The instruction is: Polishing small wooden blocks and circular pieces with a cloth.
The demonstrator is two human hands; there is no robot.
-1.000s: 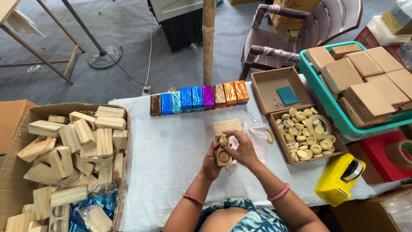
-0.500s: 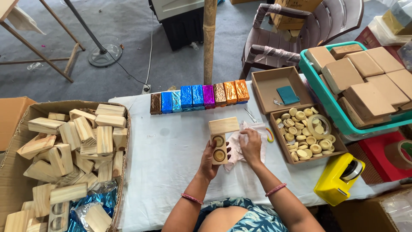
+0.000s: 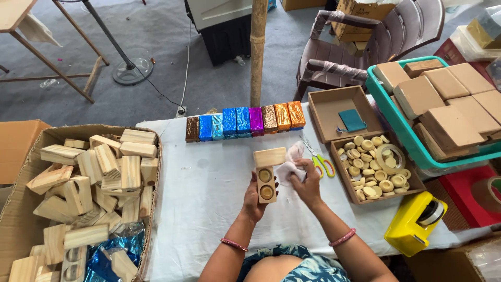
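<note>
Head view shows the left hand (image 3: pixel 254 196) wrapped around the lower end of a wooden block (image 3: pixel 267 175), held upright above the white surface (image 3: pixel 209 193); 2 round recesses in its face each hold a pale disc, and a loose-looking wooden lid sits across its top. At 3 o'clock of the block, the right hand (image 3: pixel 308 183) is curled with fingertips pinching a white cloth (image 3: pixel 288 166) against the block's side. The grip on the block looks low, so a firm wipe near the top could tip it or knock the lid off onto the surface. Both discs face outward, and if they sit loosely, tilting the block forward could let 1 slip out. Scissors (image 3: pixel 319 161) lie just beside the right hand at 2 o'clock, blades toward the cloth, so a trailing fold might snag them or drag them along. At 12 o'clock a row of foil-wrapped bars (image 3: pixel 245 121) stands close enough for a dropped lid to topple some. At 3 o'clock, the open tray of discs (image 3: pixel 373 175) could be nudged by a wide elbow swing.
</note>
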